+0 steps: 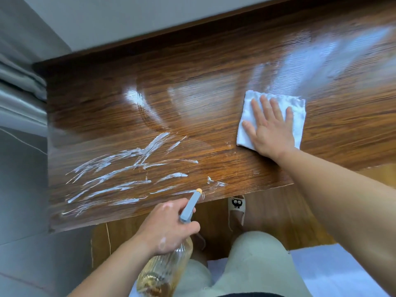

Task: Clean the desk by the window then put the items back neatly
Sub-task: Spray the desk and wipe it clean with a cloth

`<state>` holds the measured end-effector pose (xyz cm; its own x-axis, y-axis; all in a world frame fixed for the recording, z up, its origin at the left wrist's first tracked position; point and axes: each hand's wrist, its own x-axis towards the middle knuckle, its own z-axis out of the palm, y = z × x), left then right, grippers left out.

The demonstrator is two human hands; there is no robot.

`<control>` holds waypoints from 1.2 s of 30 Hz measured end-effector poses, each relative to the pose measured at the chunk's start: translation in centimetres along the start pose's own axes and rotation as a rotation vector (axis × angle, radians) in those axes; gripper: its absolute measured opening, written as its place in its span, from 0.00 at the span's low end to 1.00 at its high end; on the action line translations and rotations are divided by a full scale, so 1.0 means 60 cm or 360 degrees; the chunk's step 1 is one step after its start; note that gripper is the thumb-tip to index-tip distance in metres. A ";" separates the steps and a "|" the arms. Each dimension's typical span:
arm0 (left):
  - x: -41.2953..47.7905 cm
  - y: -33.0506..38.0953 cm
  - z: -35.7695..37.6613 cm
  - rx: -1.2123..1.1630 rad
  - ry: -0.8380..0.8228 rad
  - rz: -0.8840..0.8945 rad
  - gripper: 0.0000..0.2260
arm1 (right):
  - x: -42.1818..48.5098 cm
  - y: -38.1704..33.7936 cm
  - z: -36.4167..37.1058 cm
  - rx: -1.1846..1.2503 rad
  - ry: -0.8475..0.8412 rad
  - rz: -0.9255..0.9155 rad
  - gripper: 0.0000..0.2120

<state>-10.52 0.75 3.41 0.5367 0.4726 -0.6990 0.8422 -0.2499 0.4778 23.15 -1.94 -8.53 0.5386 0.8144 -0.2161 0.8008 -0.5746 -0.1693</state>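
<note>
The dark wooden desk (192, 108) fills the view, its top glossy. White foam streaks (120, 176) cover its front left part. My left hand (169, 226) grips a clear ribbed spray bottle (162, 273) by its neck, below the desk's front edge. The bottle's grey nozzle with an orange tip (194, 205) points up at the streaks. My right hand (270, 129) lies flat, fingers straight, pressing a folded white cloth (300, 116) onto the desk's right half.
Grey curtains (19, 97) hang at the left beside the desk, and a grey wall (128, 20) runs behind it. Under the desk's front edge is a slipper with a cartoon face (236, 207) on the wooden floor. A pale blue fabric surface (334, 271) lies at lower right.
</note>
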 end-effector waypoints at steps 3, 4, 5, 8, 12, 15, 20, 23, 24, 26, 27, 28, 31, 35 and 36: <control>-0.006 -0.015 -0.006 0.0051 -0.0011 0.0064 0.13 | -0.044 -0.015 0.018 0.0007 0.0024 0.0048 0.33; -0.007 -0.021 -0.008 0.0070 -0.0013 0.0077 0.13 | -0.060 -0.022 0.025 0.0000 0.0036 0.0063 0.33; -0.008 -0.027 -0.010 0.0089 -0.0017 0.0084 0.14 | -0.076 -0.030 0.031 -0.0010 0.0045 0.0076 0.33; -0.014 -0.048 -0.019 0.0103 -0.0035 0.0075 0.15 | -0.125 -0.061 0.050 -0.0022 0.0048 0.0102 0.33; -0.024 -0.074 -0.029 0.0135 -0.0064 0.0077 0.14 | -0.194 -0.117 0.074 -0.0070 0.0086 0.0065 0.34; -0.028 -0.088 -0.037 0.0158 -0.0043 0.0074 0.15 | -0.234 -0.172 0.094 -0.0107 0.0109 -0.0016 0.34; -0.033 -0.100 -0.047 0.0100 -0.0030 0.0069 0.15 | -0.251 -0.224 0.112 -0.0146 0.0077 -0.0126 0.35; -0.031 -0.104 -0.052 0.0066 -0.0007 0.0059 0.16 | -0.234 -0.227 0.110 -0.0129 0.0087 -0.0117 0.35; -0.030 -0.105 -0.053 0.0053 -0.0002 0.0054 0.16 | -0.227 -0.227 0.109 -0.0132 0.0089 -0.0124 0.35; -0.027 -0.106 -0.053 0.0026 0.0007 0.0047 0.16 | -0.210 -0.227 0.105 -0.0134 0.0109 -0.0148 0.34; -0.026 -0.106 -0.053 0.0012 0.0013 0.0041 0.16 | -0.200 -0.227 0.101 -0.0132 0.0122 -0.0160 0.34; -0.025 -0.105 -0.052 0.0000 0.0022 0.0034 0.16 | -0.185 -0.227 0.096 -0.0128 0.0128 -0.0170 0.34; -0.022 -0.102 -0.050 -0.0019 0.0044 0.0015 0.15 | -0.113 -0.220 0.073 -0.0073 0.0063 -0.0167 0.33; -0.023 -0.097 -0.050 -0.0095 0.0065 -0.0026 0.18 | 0.000 -0.207 0.038 -0.0044 0.0004 -0.0155 0.34; -0.023 -0.096 -0.049 -0.0122 0.0078 -0.0041 0.18 | 0.027 -0.203 0.029 -0.0043 -0.0003 -0.0159 0.34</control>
<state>-16.30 4.03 3.20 0.5104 0.5190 -0.6856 0.8482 -0.1726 0.5007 13.79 6.23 -8.51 0.4554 0.8672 -0.2015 0.8571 -0.4883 -0.1641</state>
